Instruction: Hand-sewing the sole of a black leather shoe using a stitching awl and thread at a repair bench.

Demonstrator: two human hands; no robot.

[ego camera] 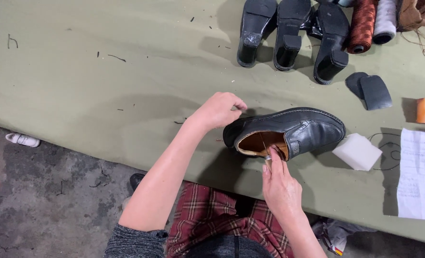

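- Lying on its sole near the bench's point(102, 86) near edge, the black leather shoe point(289, 131) ran left to right, heel left, toe right, opening turned toward the person.
- The left hand point(218, 110) was curled closed just beside the heel, knuckles up; whether it pinched anything could not be told.
- The right hand point(280, 184) pinched a thin metal tool point(268, 158) at the opening's near rim.
- A white block point(357, 152) lay just right of the toe.
- Three black heeled soles point(289, 31) stood at the far edge.
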